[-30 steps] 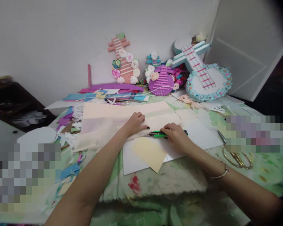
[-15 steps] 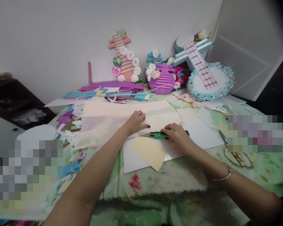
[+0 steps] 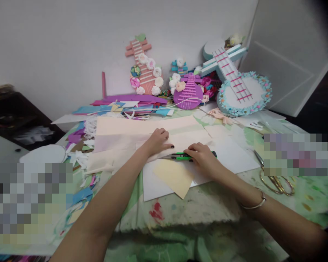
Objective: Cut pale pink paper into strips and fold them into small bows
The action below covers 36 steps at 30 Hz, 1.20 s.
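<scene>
My left hand (image 3: 157, 141) lies on a cream paper sheet (image 3: 180, 140), fingers curled and pressing it down. My right hand (image 3: 203, 157) is closed on a green utility knife (image 3: 180, 156) whose blade points left along the sheet's lower edge, just below the left fingertips. A white board (image 3: 235, 156) lies under the sheet. On the board's front rests a yellow paper piece (image 3: 175, 176).
Gold-handled scissors (image 3: 274, 180) lie to the right. Foam guitar-shaped crafts, pink (image 3: 142, 67), purple (image 3: 188, 94) and white-blue (image 3: 240, 91), lean on the wall behind. Coloured foam strips (image 3: 125, 103) and paper scraps (image 3: 82, 153) crowd the left. The table has a green-stained cloth (image 3: 207, 214).
My right hand has slid the knife slightly left along the paper edge. My left hand stays put.
</scene>
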Each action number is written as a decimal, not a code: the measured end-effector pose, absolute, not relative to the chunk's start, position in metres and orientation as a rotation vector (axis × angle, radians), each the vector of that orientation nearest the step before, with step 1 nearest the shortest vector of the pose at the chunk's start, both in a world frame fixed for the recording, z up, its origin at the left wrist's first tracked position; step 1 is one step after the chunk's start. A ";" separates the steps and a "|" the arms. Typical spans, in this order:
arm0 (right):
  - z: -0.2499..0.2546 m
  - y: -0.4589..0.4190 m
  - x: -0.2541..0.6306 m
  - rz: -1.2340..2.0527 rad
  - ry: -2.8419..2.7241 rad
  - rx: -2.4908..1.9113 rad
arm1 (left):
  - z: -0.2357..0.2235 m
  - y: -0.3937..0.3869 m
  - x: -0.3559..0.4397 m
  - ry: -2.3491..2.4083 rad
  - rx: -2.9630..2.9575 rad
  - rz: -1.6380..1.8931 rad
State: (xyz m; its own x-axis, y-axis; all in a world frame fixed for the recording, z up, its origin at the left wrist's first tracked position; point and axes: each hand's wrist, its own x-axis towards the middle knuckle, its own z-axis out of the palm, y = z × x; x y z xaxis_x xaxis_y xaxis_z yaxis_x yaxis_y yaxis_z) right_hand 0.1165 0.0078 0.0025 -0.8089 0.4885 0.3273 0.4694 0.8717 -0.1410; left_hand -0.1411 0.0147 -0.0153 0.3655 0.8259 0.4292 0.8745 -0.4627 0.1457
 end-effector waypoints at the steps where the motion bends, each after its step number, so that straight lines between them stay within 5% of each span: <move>1: 0.002 0.008 0.118 0.079 -2.686 -0.710 | -0.015 0.015 -0.141 -1.568 -2.504 -0.691; 36: 0.010 -0.002 0.106 0.167 -2.725 -0.782 | -0.014 0.013 -0.140 -1.610 -2.511 -0.775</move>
State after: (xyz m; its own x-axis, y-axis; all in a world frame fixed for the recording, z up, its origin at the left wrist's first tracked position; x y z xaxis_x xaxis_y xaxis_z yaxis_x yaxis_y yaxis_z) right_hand 0.1061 -0.0023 0.0099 -0.8065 0.5343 0.2533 0.4993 0.8448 -0.1923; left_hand -0.1398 0.0128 -0.0138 0.3281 0.8357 0.4404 0.8657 -0.4525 0.2138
